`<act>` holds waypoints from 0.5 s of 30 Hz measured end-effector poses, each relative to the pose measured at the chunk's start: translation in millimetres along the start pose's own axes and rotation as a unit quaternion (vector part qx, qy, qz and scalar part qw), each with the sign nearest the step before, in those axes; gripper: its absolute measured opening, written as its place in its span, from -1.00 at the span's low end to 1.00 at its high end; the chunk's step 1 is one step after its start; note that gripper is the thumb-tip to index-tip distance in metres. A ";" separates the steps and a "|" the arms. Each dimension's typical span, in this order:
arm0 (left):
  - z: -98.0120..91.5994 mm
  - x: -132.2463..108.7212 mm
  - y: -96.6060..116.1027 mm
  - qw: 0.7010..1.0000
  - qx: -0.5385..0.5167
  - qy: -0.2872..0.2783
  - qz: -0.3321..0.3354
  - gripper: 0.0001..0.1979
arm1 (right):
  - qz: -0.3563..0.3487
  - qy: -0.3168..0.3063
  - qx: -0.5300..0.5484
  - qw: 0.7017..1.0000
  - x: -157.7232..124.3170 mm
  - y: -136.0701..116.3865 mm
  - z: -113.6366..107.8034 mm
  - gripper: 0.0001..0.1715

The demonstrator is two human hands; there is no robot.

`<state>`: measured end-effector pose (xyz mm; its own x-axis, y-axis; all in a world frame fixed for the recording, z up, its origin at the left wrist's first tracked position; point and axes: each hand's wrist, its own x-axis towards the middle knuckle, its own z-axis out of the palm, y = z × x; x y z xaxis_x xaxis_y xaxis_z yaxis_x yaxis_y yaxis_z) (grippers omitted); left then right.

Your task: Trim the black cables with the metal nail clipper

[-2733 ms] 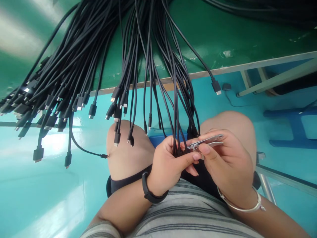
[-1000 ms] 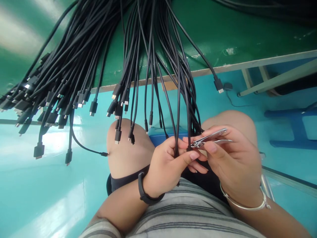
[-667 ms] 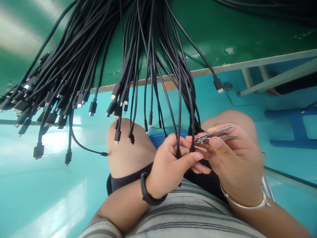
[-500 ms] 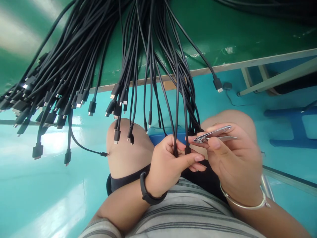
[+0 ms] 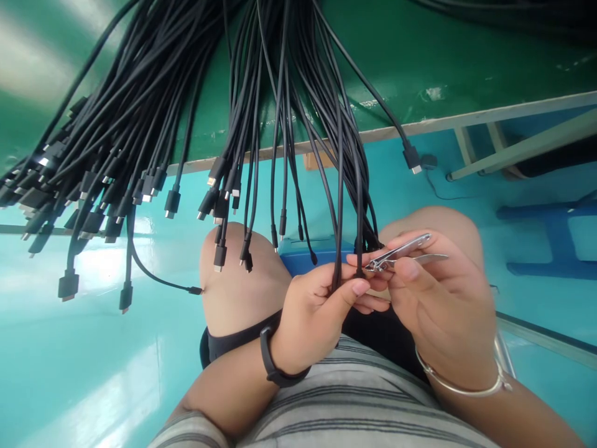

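Note:
Above my lap, my left hand [image 5: 321, 311] is closed on black cables [image 5: 339, 205], with the thumb pressed near one cable's connector end. My fingers hide most of that connector. In my right hand [image 5: 441, 298] is a silver nail clipper [image 5: 401, 252], its lever raised and its jaws pointing left. Those jaws are right beside the connector end in my left hand; whether they touch it I cannot tell. More black cables hang just behind my hands.
A large bunch of black cables [image 5: 140, 106] drapes over the edge of the green table [image 5: 396, 56], connectors hanging down at the left. One lone cable connector [image 5: 411, 158] hangs at the right. A blue stool [image 5: 545, 239] stands on the turquoise floor, and a blue container [image 5: 303, 256] shows between my knees.
The connector end in my left hand has moved slightly right and up to the clipper's jaws. My left thumb has shifted up, and the clipper has tilted a little.

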<state>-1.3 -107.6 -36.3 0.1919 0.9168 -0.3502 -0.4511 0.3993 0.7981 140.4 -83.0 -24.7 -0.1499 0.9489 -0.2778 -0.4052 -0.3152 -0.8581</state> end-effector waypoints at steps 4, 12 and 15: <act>0.6 -0.4 0.1 1.000 -0.006 0.001 -0.007 -0.87 | -0.006 0.018 -0.038 0.999 -2.3 1.0 0.3 -0.90; 1.3 0.7 0.9 1.000 0.005 0.002 -0.030 -0.85 | -0.008 0.048 -0.071 0.996 -4.4 3.2 -2.9 -0.91; 1.2 2.7 0.9 0.998 0.034 -0.008 -0.051 -0.80 | -0.008 0.034 -0.023 0.999 -0.3 -1.2 -2.9 -0.93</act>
<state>-0.1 -104.8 -35.9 0.2484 0.8715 -0.4228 -0.3691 0.4887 0.7905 143.5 -82.8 -24.9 -0.0806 0.9532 -0.2914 -0.3657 -0.3002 -0.8810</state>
